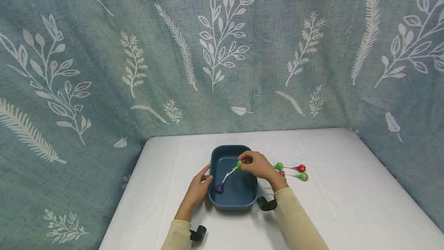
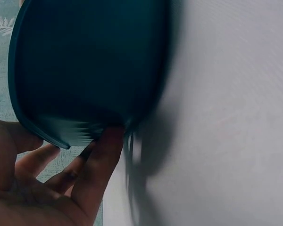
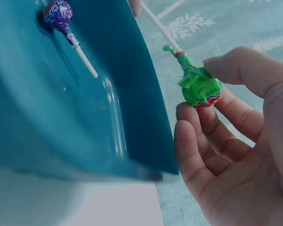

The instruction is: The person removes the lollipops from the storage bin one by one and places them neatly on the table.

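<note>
A dark blue rectangular bin (image 1: 243, 188) stands on the white table. At its left side, my left hand (image 1: 198, 189) holds the wall, thumb near the rim and fingers against the outside in the left wrist view. My right hand (image 1: 257, 165) is over the bin's far right part, pinching a green-wrapped lollipop (image 3: 198, 87) by its candy head. Its white stick points down and left in the head view. Inside the bin lies a purple-wrapped lollipop (image 3: 59, 14), its stick toward the far side.
Right of the bin, several lollipops lie on the table, among them a red one (image 1: 301, 168) and a green one (image 1: 303, 176). My right forearm partly covers this group. A leaf-patterned blue-green curtain (image 1: 222, 107) hangs behind the table (image 1: 347, 203).
</note>
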Tool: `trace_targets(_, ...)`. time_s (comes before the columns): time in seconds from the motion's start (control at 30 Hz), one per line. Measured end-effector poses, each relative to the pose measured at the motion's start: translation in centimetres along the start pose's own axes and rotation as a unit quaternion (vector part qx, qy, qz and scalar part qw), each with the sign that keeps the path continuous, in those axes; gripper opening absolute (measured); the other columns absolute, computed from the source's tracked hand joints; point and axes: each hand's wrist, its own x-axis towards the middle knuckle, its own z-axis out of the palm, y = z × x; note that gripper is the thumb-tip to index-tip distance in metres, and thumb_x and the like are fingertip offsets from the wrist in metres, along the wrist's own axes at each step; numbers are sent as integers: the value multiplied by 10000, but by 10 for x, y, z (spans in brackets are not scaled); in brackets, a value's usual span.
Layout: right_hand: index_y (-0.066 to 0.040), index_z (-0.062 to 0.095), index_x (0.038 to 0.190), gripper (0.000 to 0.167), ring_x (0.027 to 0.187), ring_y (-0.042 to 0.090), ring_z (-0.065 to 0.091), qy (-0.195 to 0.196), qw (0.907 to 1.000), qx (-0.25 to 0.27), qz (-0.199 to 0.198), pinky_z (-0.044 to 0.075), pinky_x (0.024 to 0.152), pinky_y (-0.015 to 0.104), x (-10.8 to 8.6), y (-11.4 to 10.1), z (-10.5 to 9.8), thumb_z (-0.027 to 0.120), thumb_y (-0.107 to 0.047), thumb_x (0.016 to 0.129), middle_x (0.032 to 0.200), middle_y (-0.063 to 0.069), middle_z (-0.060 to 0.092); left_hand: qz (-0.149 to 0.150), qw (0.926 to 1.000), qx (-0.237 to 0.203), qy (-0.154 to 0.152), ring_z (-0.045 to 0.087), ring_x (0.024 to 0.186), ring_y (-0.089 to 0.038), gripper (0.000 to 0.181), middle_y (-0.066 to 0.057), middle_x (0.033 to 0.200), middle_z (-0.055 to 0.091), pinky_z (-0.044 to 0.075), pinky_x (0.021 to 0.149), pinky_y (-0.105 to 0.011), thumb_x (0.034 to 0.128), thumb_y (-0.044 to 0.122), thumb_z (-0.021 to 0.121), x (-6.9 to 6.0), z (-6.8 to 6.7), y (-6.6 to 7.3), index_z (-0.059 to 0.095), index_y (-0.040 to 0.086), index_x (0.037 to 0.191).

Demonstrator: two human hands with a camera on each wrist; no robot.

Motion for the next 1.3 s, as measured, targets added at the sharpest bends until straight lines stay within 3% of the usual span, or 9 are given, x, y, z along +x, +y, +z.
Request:
trace_targets(0.27, -63, 715, 1102, 231, 936, 208, 671, 840, 9956, 158, 371, 540, 795, 399, -23, 4, -12, 736, -146, 887, 985, 28, 683, -30, 10000, 1, 27, 637, 979, -295, 479, -232, 1167, 674, 536, 775, -417, 1040, 133, 555, 0, 0, 0, 483, 80, 1511)
trace_targets(0.43, -74, 711, 1098, 222, 937, 224, 684, 1241, 9906, 207, 534, 549, 793, 391, -37, 12, -18, 766, -136, 892, 1005, 57, 697, -45, 10000, 29, -6, 633, 1023, -310, 486, -224, 1179, 674, 520, 838, -460, 1047, 149, 554, 0, -1, 2, 471, 83, 1521)
trace_targets(0.9, -47, 701, 1149, 253, 1004, 271, 678, 1817, 9801, 112, 796, 531, 859, 375, -75, 36, -32, 749, -147, 921, 1059, 103, 680, 22, 10000, 59, 18, 614, 1112, -358, 490, -228, 1180, 678, 476, 933, -545, 1043, 150, 562, -2, 0, 0, 469, 64, 1517)
trace_targets(1.3, 3, 653, 1241, 355, 1128, 368, 638, 2248, 9647, -15, 1374, 495, 950, 495, -105, 50, -48, 717, -195, 953, 1180, 190, 654, -79, 9999, 68, 44, 608, 1123, -353, 485, -219, 1195, 674, 480, 934, -530, 1045, 156, 558, -1, 1, 0, 477, 88, 1518)
